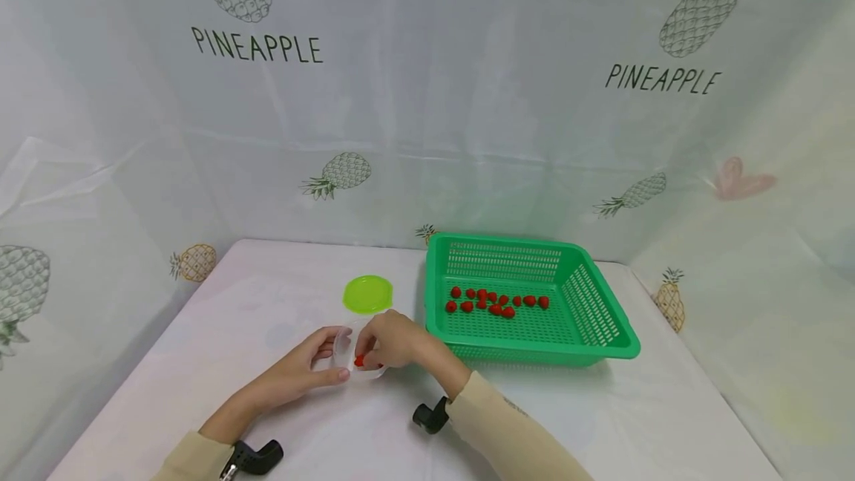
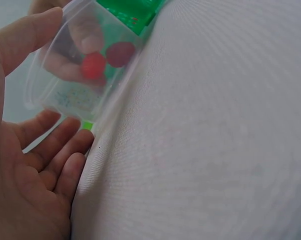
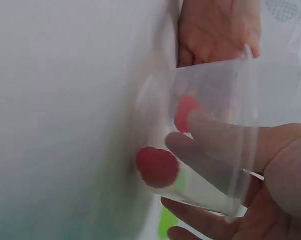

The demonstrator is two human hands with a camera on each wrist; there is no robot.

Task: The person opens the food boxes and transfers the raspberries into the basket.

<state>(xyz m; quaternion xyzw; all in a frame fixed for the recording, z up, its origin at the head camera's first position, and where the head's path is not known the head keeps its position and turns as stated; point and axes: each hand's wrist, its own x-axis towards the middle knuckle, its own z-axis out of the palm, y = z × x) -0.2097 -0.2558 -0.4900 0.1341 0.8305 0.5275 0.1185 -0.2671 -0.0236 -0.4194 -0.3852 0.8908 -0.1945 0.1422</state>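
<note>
A clear plastic tub (image 1: 342, 351) stands on the table, its open top facing up. My left hand (image 1: 294, 375) steadies it, thumb at the near side of the rim and fingers round the far side. Reaching down inside, my right hand (image 1: 395, 340) pinches a red raspberry (image 3: 185, 114) between thumb and finger, low in the tub. A second, darker raspberry (image 3: 158, 167) lies on the tub's bottom, seen through the wall in both wrist views. The right hand's other fingers stay outside the wall in the right wrist view.
A green plastic basket (image 1: 528, 351) with several more raspberries (image 1: 496, 309) spread over its floor stands to the right. Behind the tub lies a lime-green round lid (image 1: 367, 294). White sheets printed with pineapples (image 1: 346, 171) hang around the table (image 1: 287, 436).
</note>
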